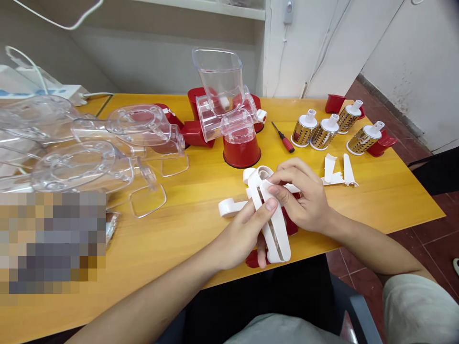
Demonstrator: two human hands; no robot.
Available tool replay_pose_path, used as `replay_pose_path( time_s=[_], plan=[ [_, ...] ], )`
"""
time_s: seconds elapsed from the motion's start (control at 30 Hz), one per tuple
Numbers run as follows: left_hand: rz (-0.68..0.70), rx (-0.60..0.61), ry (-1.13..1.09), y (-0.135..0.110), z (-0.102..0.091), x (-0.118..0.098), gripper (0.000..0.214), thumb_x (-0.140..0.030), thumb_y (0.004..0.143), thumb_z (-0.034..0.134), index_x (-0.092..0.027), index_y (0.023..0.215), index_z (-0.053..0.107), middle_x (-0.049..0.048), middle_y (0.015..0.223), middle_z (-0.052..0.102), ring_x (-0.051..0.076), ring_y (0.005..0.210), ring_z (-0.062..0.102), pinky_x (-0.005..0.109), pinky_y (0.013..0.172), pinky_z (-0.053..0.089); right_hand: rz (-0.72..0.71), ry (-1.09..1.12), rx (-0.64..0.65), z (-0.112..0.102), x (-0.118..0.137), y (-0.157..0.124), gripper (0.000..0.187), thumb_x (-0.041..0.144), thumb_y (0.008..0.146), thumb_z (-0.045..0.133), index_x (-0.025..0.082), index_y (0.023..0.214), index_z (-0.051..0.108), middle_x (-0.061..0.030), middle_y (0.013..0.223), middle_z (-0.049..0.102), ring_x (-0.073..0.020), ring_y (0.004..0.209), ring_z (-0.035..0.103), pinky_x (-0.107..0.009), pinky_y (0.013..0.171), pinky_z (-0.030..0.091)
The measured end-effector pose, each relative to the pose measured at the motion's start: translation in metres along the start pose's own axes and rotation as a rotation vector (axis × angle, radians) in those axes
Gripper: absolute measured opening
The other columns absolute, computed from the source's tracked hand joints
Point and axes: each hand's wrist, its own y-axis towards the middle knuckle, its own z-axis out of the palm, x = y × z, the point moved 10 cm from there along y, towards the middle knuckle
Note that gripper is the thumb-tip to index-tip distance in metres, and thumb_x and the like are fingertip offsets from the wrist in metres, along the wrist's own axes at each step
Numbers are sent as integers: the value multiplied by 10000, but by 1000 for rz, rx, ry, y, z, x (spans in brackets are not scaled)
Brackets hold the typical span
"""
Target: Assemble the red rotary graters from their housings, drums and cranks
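Both hands meet at the near edge of the yellow table. My left hand is closed round a long white plastic crank handle, thumb on top, with a red part showing under the fingers. My right hand grips the upper end of the same white handle, fingers curled over it. Another white handle lies on the table just left of my hands. An assembled rotary grater with a clear hopper on a red base stands behind my hands.
Several clear plastic hoppers lie stacked at the left. Several steel drum blades with white caps, a red screwdriver and two white pieces sit at the right. Red parts stand at the back. A blurred patch covers the lower left.
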Motion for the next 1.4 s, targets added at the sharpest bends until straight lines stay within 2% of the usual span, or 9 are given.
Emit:
replay_pose_path(
  time_s=[0.13, 0.4, 0.6, 0.93, 1.0, 1.1, 1.17, 1.3, 1.4],
  plan=[
    [8, -4, -23, -1, 1, -2, 1061, -1084, 801, 819, -234, 1347, 496, 17, 747, 816, 172, 412, 664, 210, 319, 482, 9, 16, -3, 1, -1, 0, 27, 204, 1163, 739, 207, 1187, 751, -36, 1094, 727, -116, 1056, 731, -265, 950, 644],
    [-18, -28, -15, 1, -1, 4, 913, -1019, 852, 801, -256, 1240, 482, 23, 743, 814, 235, 503, 774, 215, 322, 481, 51, 42, -7, 3, -7, -2, 38, 230, 1145, 787, 205, 1147, 815, -28, 1084, 738, -102, 1031, 741, -251, 925, 644],
    [-21, -38, 12, -3, 2, -5, 778, -764, 814, 960, -267, 1166, 477, -6, 720, 791, 201, 492, 747, 202, 350, 518, 113, 81, -81, -1, -12, -5, 66, 271, 1094, 877, 213, 1107, 905, -32, 1093, 766, -84, 996, 760, -230, 871, 650],
    [-74, -83, 141, -5, -1, -9, 351, -573, 797, 654, -236, 869, 588, 8, 587, 689, 94, 308, 475, 177, 281, 307, 275, 191, -129, 7, -29, -15, 173, 407, 1060, 928, 237, 1080, 947, -25, 1011, 692, -82, 930, 683, -207, 759, 597],
    [-62, -83, 88, -8, -1, -14, 318, -537, 767, 659, -231, 831, 601, -3, 619, 684, 115, 338, 550, 178, 284, 295, 331, 241, -102, 11, -36, -18, 250, 462, 1045, 943, 248, 1173, 930, -34, 1070, 702, -92, 972, 691, -213, 802, 624],
    [-23, -50, 29, -12, 1, -21, 288, -489, 756, 708, -229, 832, 608, -12, 673, 692, 190, 457, 732, 183, 316, 366, 493, 467, -32, 26, -51, -25, 680, 566, 957, 1012, 265, 1511, 759, -75, 1334, 746, -109, 1092, 745, -216, 896, 678],
    [11, -27, 50, -13, 1, -24, 276, -463, 782, 736, -225, 839, 608, -10, 669, 697, 199, 478, 755, 184, 342, 408, 619, 644, 92, 43, -56, -30, 856, 648, 914, 1025, 241, 1575, 666, -110, 1423, 762, -131, 1135, 768, -237, 950, 707],
    [77, 0, 64, -13, 2, -29, 309, -386, 808, 837, -236, 924, 592, -49, 641, 692, 154, 428, 675, 224, 393, 541, 762, 885, 397, 71, -43, -35, 586, 636, 923, 1021, 173, 1175, 765, -64, 1154, 808, -125, 1031, 744, -238, 970, 689],
    [56, 5, 64, -12, 3, -27, 274, -350, 810, 810, -243, 921, 584, -53, 637, 701, 157, 423, 672, 239, 399, 562, 817, 963, 406, 72, -42, -34, 540, 537, 857, 1095, 178, 1090, 764, -35, 1116, 810, -107, 1015, 746, -207, 972, 676]
  ],
)
